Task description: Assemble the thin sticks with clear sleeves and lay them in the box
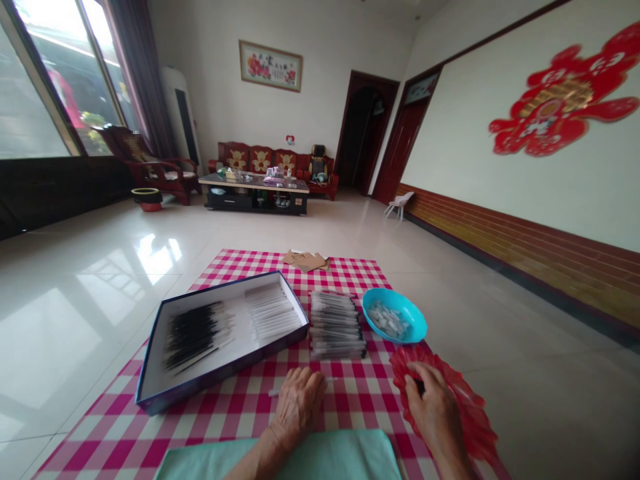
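Note:
My left hand [299, 403] rests palm down on the red-and-white checked cloth [240, 407], fingers curled over a thin clear tube [275, 392] that sticks out to its left. My right hand [433, 407] lies on a red scalloped plate [470, 407], fingers bent around something small and dark that I cannot make out. Just beyond my left hand lies a stack of thin pen tubes [336, 323]. A blue bowl [395, 317] with small pale pieces stands past the red plate. A shallow blue-edged box [165, 387] holds dark and pale refills at the left.
A pale green cloth [345, 457] covers the near edge. Brown cardboard pieces [306, 261] lie at the cloth's far edge. Shiny tiled floor surrounds the table. A coffee table [255, 190], red sofa [270, 160] and armchair [160, 170] stand far back.

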`<state>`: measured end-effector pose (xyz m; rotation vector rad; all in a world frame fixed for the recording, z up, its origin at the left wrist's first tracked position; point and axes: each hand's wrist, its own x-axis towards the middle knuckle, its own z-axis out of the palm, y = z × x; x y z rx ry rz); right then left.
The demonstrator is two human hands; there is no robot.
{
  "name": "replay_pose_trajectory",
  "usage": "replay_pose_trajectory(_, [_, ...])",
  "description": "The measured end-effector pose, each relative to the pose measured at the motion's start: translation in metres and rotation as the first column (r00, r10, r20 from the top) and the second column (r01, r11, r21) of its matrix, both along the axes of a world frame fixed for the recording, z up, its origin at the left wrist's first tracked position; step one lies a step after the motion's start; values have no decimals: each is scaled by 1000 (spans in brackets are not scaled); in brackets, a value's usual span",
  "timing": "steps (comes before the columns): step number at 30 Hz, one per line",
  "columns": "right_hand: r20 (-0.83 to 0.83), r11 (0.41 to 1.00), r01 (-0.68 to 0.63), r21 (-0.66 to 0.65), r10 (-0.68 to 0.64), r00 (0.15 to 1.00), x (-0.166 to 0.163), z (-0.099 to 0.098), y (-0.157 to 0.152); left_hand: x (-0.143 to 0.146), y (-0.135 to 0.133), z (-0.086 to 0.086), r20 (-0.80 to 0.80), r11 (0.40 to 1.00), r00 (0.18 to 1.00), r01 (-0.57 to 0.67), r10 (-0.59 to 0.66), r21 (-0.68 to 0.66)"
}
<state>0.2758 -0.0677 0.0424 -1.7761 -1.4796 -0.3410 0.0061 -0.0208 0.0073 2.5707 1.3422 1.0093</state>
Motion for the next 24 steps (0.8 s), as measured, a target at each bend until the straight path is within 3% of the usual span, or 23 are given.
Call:
replay_pose_trajectory(3, [-52,986,-155,65,158,986,-36,4,2,0,0,0,4,1000,1000,23,-23,-2])
replay_pose_trajectory(6, [-124,931,-365,4,362,924,-80,-1,6,0,0,0,4,998,998,63,-63,-31])
replay_pose_trajectory(12, [-268,851,-522,-62,490,829,-114,-20,11,-2,-1,3,7,992,993,118,-118,-37])
replay_pose_trajectory(18, [-475,864,-503,-25,432,767,-106,-16,5,-5,-3,10,-41,992,993,112,-114,-59])
replay_pose_trajectory(24, [-779,955,-253,155,275,563,-81,1,1,-3,-1,2,8,994,994,105,-105,-32])
